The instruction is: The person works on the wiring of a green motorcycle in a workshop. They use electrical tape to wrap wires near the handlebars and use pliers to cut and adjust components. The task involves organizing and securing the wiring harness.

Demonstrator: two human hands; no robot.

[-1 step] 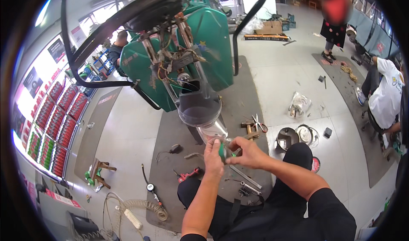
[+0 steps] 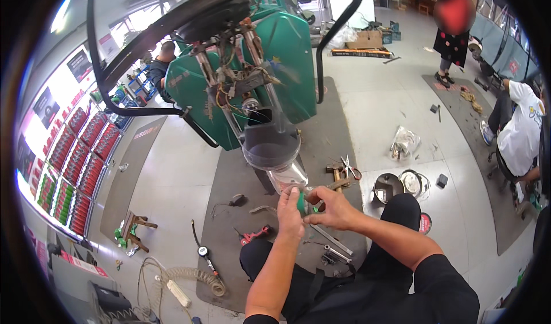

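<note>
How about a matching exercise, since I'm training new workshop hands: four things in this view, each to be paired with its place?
Things
1. green roll
2. scissors
3. coiled hose
4. clear plastic bag

Places
A. lower left of the picture, near the edge of the mat
B. on the pale floor tiles
C. at the person's left hand and right hand
D. right beside the hammer

Pairs: 1-C; 2-D; 3-A; 4-B

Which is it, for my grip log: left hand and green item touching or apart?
Touching: the head view shows the left hand held against the green item.
</note>
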